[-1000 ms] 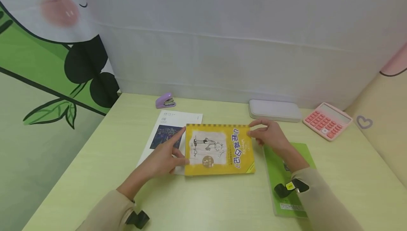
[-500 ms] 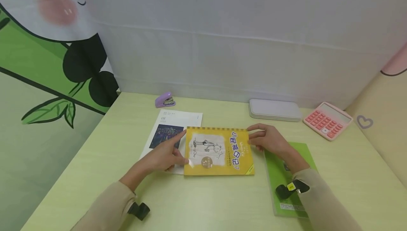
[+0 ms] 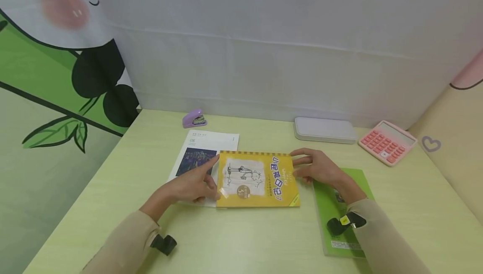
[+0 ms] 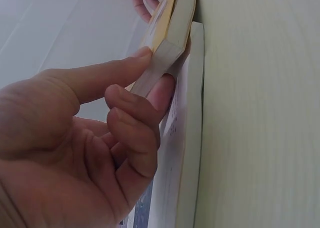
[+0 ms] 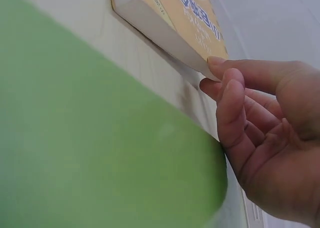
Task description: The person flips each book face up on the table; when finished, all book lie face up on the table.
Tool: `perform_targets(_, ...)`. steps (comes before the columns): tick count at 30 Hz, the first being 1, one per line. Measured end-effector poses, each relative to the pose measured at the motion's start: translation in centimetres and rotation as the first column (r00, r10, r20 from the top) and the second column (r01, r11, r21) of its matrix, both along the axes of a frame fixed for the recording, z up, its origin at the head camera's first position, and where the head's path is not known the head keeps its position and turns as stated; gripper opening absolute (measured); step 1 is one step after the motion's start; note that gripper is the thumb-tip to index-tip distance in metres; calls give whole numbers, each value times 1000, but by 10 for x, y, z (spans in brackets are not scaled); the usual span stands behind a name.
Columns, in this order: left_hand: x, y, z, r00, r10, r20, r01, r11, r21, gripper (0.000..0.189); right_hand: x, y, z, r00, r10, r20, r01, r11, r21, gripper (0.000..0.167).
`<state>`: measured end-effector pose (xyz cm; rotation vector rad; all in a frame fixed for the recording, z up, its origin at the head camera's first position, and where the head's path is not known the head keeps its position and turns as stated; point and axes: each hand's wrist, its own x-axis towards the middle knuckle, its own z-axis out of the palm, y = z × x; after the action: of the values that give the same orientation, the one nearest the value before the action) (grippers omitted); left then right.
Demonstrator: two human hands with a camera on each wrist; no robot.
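A yellow book [image 3: 245, 179] with a cartoon figure on its cover lies sideways in the middle of the table, its left part over a white book [image 3: 213, 140]. At its left edge my left hand [image 3: 192, 184] pinches it; in the left wrist view the thumb is on the cover and fingers reach underneath, leaving a gap above the white book. My right hand [image 3: 317, 167] pinches the far right corner, thumb on top and a fingertip below, as the right wrist view shows. Under the right forearm is a green book [image 3: 328, 215], partly hidden by the sleeve.
Along the back of the table stand a purple stapler [image 3: 194, 118], a pale flat case [image 3: 325, 130] and a pink calculator [image 3: 388, 143]. A white cloth [image 3: 264, 68] hangs behind them.
The yellow book has come slightly toward me, its far edge sliding down over the white book. Both hands have kept their hold and moved along with it.
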<state>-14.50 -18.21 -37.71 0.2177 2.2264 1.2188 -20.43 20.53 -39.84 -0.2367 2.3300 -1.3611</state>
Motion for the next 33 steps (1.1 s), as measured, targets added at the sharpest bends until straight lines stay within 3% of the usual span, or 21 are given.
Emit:
perform_targets(6, -4, -2, 2, 999, -33, 24, 33, 999, -7, 119, -2, 0, -1, 999, 35, -20, -35, 999, 24, 67)
perform_targets(16, -9, -1, 2, 998, -66, 8, 66, 996, -57, 118, -3, -4, -2, 996, 65, -56, -59, 992, 114, 65)
perform_targets(25, -8, 0, 1, 999, -53, -8, 52, 993, -109, 111, -7, -6, -3, 994, 107, -36, -102, 987, 121, 65)
perform_targets(33, -15, -6, 1, 992, -27, -123, 6, 986, -169, 93, 2, -9, 10, 994, 49, -97, -29, 981, 192, 55)
